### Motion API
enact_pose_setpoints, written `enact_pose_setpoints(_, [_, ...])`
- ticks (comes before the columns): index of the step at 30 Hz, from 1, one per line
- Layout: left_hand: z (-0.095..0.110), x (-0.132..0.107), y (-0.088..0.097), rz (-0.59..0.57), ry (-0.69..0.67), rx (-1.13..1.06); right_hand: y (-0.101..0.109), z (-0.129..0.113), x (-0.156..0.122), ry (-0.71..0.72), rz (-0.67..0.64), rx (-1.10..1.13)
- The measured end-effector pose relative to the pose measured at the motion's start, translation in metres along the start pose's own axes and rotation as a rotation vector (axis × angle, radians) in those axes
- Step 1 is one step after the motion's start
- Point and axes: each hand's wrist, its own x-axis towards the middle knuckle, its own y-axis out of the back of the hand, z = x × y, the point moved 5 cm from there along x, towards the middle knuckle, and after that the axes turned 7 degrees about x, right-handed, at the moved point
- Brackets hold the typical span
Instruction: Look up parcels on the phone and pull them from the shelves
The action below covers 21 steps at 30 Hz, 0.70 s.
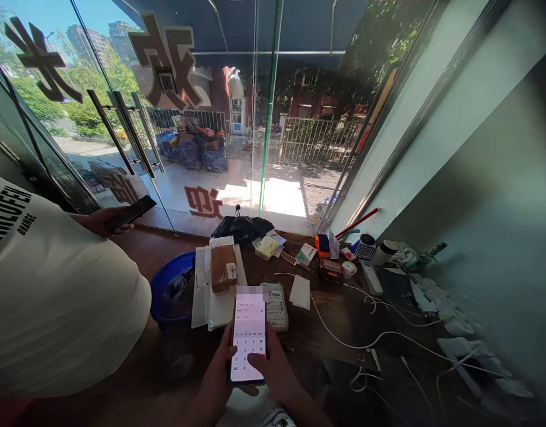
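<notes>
A lit smartphone (248, 338) is held upright in both hands at the bottom middle, with a number keypad on the lower part of its screen. My left hand (223, 356) wraps around its left edge, the thumb resting by the keys. Along the right edge my right hand (273, 362) grips it too, its thumb over the keypad. Just beyond the phone lie white padded mailers (202, 290) with a brown parcel (223, 268) on top. A labelled white package (276, 305) sits partly behind the phone.
At left stands a person in a white shirt (68, 284), holding a dark phone (131, 213). A blue basin (172, 261) is beside the mailers. White cables (371, 344) run across the dark table at right. Beyond are glass doors (210, 196).
</notes>
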Motion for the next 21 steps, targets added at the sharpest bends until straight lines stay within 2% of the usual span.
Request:
enact_pose_setpoints(3, [-0.003, 0.003, 0.003, 0.054, -0.004, 0.016, 0.002, 0.000, 0.001, 0.052, -0.003, -0.053])
enact_pose_setpoints(7, [-0.002, 0.003, 0.001, 0.119, 0.032, 0.136, 0.005, 0.006, 0.004, 0.075, -0.001, -0.012])
enact_pose_setpoints(10, [0.000, 0.001, -0.001, 0.088, 0.011, 0.108, 0.010, 0.010, 0.006, 0.118, 0.040, -0.026])
enact_pose_setpoints(17, [-0.004, 0.001, 0.002, 0.016, -0.014, 0.045, 0.008, 0.011, 0.005, 0.074, 0.021, 0.022])
enact_pose_setpoints(21, [-0.004, 0.001, 0.003, 0.030, 0.010, 0.064, 0.009, 0.010, 0.003, 0.058, 0.053, 0.037])
